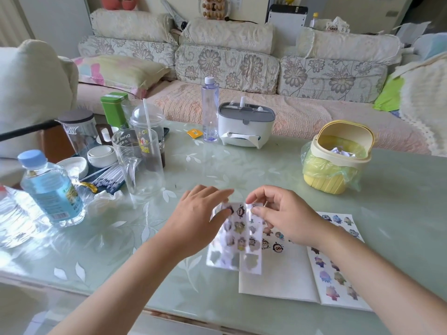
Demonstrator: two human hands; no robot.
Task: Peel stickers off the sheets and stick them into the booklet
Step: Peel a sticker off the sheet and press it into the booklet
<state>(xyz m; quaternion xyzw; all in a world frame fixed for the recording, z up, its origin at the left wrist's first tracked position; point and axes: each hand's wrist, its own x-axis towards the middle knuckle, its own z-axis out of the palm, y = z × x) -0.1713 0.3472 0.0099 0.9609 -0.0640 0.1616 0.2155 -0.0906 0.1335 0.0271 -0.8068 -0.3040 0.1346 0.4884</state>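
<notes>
Green glass table (399, 201): left hand (193, 220) and right hand (286, 217) each pinch glossy cartoon sticker sheet (235, 240) over open white booklet (280, 274).

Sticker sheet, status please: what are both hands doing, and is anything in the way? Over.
Left hand holds sticker sheet by top edge. Right hand pinches its top. Booklet open beneath, stickers already in. Nothing blocking.

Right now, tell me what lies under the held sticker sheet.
The open booklet, its left page bearing a few stickers; the sticker sheet hides that page's upper-left corner.
</notes>
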